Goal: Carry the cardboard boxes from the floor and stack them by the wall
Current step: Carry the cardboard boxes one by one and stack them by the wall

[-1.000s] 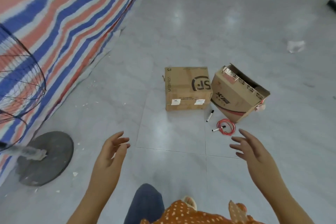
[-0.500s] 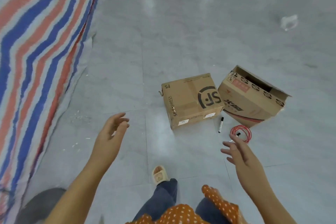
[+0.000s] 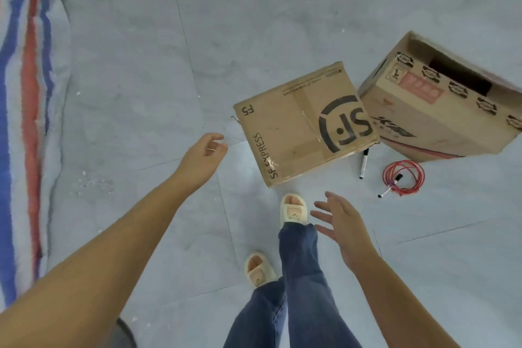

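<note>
Left hand (image 3: pixel 204 153) loosely curled; right hand (image 3: pixel 340 222) spread, empty.

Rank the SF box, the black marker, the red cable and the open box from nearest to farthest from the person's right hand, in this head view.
From the right hand:
1. SF box, just ahead, slightly left.
2. Black marker, ahead to the right beside that box; close to the SF box in rank.
3. Red cable, farther right on the floor.
4. Open box, far right, behind the cable.

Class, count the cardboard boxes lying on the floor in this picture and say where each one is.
2. The closed SF Express box lies just ahead of the person's feet; the open-topped box sits tilted at its right, close against it. More may lie outside the view.
</note>
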